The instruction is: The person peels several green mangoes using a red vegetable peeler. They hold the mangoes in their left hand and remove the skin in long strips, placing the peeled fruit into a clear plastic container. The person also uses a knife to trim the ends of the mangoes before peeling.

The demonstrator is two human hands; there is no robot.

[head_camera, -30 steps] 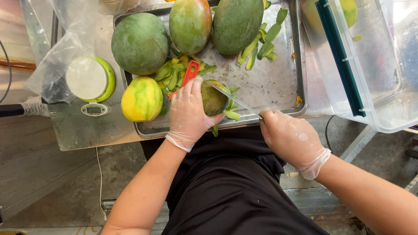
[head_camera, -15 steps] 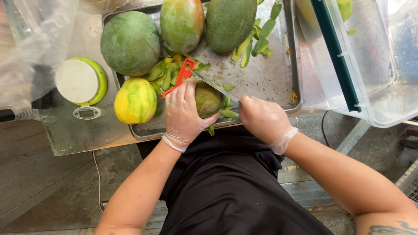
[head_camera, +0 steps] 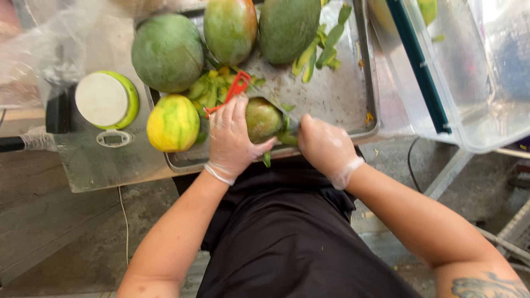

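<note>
The gloved left hand clasps the green mango steady over the metal tray, while the right hand closes around a knife against its skin.

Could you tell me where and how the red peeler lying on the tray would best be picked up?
Probably by the red peeler's upper handle end, coming from above: that end lies free on the green peelings, while the lower end runs under the left hand.
</note>
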